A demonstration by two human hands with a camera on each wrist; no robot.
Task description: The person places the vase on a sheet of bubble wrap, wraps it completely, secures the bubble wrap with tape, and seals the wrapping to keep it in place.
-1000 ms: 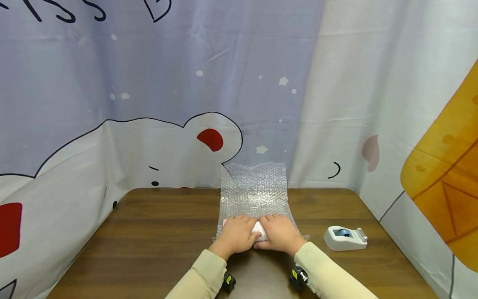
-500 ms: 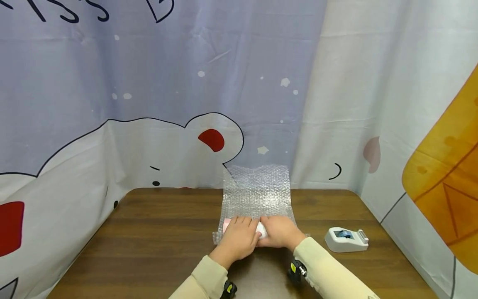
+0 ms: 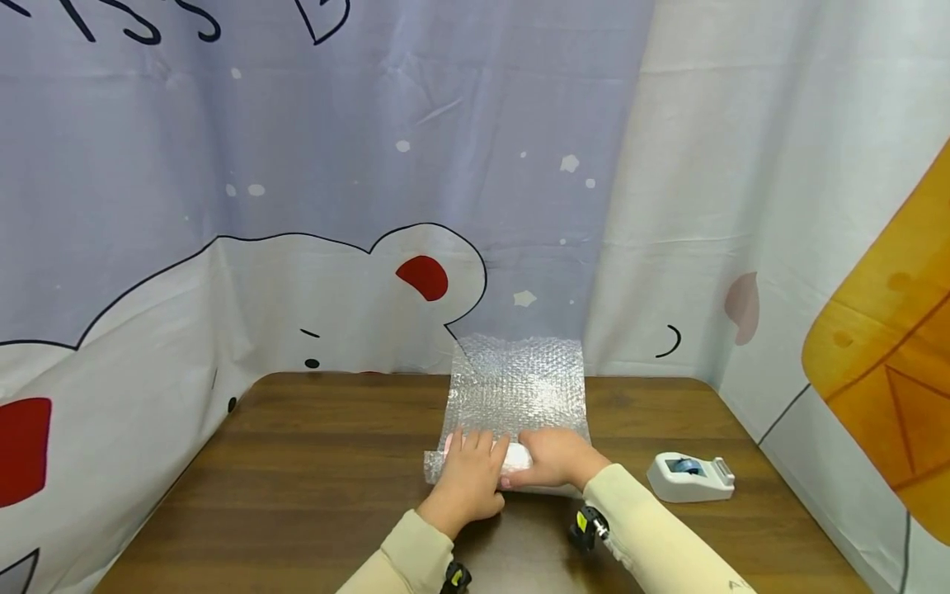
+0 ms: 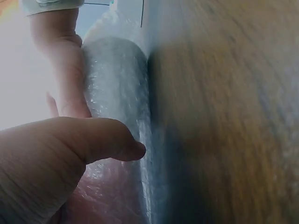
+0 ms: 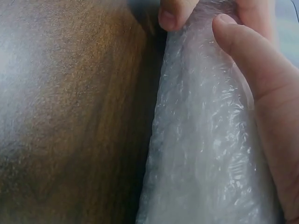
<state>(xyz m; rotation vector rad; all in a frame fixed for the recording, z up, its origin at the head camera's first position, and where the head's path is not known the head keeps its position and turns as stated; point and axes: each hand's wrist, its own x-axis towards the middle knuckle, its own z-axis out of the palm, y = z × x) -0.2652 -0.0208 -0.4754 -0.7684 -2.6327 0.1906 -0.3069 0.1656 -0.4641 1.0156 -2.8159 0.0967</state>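
A sheet of bubble wrap (image 3: 519, 384) runs back across the table, its far end up against the curtain. Its near end is wound round a white and pink cylindrical object (image 3: 516, 456), its kind hidden by hands and wrap. My left hand (image 3: 469, 478) holds the left part of this roll, fingers over the top and thumb on the near side. On the right part, my right hand (image 3: 558, 459) grips with fingers over the far side and thumb toward me. In the right wrist view the wrapped roll (image 5: 201, 140) lies along the wooden surface, bubble film around it.
A white tape dispenser (image 3: 690, 478) with blue tape stands on the wooden table (image 3: 334, 462), right of the right hand. Behind the table hangs a printed curtain (image 3: 334, 305). A loose flap of bubble wrap (image 3: 433, 467) sticks out left of the roll.
The bubble wrap has come round over the object, whose near side is now covered by film. The left thumb has moved down the near side and its fingers have spread; the sheet's far end has slid nearer.
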